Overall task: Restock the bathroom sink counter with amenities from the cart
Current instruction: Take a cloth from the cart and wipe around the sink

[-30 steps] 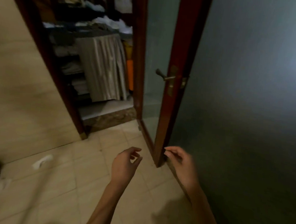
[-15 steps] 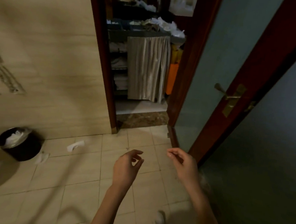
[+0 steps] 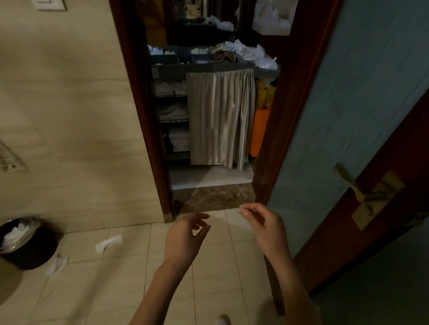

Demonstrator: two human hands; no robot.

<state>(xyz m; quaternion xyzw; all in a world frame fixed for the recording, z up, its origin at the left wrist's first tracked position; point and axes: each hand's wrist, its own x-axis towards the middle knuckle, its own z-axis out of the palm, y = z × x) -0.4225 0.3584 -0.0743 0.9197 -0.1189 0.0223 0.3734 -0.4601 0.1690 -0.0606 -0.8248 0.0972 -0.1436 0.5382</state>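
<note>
Head view, dim light, some blur. I am logging this as the fetch leg of the restock and judging the task as barely begun. Both hands are carrying nothing. The sink counter is not showing anywhere in the frame, so I am unable to say what is already set out there.

The left hand (image 3: 185,239) is hanging over the tiled floor (image 3: 129,278), fingers loosely curled, thumb apart from them, nothing between. The right hand (image 3: 267,229) is sitting slightly higher, near the threshold (image 3: 213,195), with fingertips drawn loosely toward the thumb. I am seeing no object there, though the blur is limiting that reading.

The housekeeping cart (image 3: 169,65) is standing just outside the doorway (image 3: 127,80) and filling most of the opening. The amenities (image 3: 244,50) are lying in bins on the cart's top deck, with white packets piling toward its right edge; I am not resolving what each one is. A pleated curtain (image 3: 218,117) is hanging below the deck's front edge. Folded towels (image 3: 172,108) are showing on the shelves at the cart's left side.

Relative to the hands, the cart is well apart, straight ahead beyond the threshold. The door (image 3: 352,96) is standing open on the right, its lever handle (image 3: 349,182) beside the right forearm's path.

I am counting everything as left to do: reaching the cart, picking items, carrying them back and laying them out.

A waste bin (image 3: 22,243) and paper scraps (image 3: 108,242) are lying along the floor's left edge.
</note>
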